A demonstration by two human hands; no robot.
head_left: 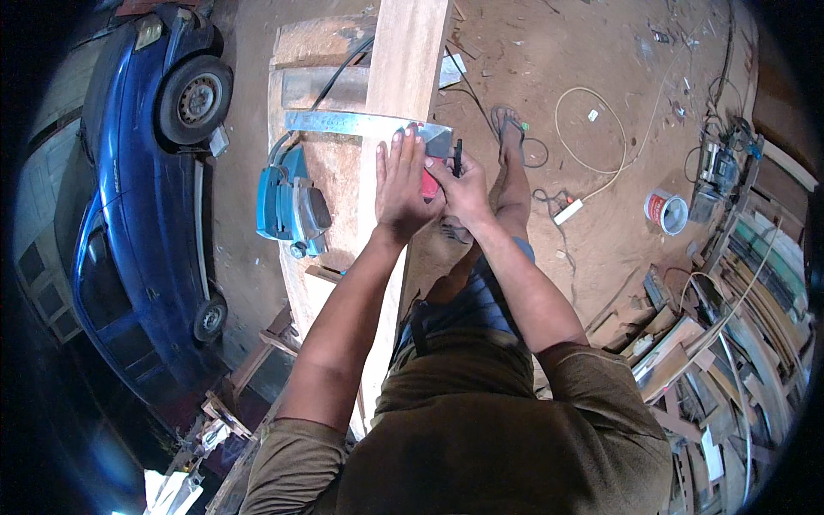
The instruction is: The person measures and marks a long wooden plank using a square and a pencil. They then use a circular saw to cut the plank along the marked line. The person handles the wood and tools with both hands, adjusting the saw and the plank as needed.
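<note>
A long pale wooden board [403,64] runs away from me, with the metal blade of a try square [343,124] lying across it. The square's dark stock sits at the board's right edge. My left hand [399,184] rests flat on the board with fingers stretched, the fingertips at the blade's near edge. Close by on the right, my right hand [465,190] is closed around a slim black pen [457,158]. A red object [430,183], perhaps a tape measure, shows between the two hands; its grip is partly hidden.
A teal electric planer [287,206] lies on the workbench [343,172] left of the board. Beyond stands a blue vehicle [137,206]. On the floor at right are a white bucket [666,213], a power strip [568,211], looped cables and stacked wood offcuts [687,360].
</note>
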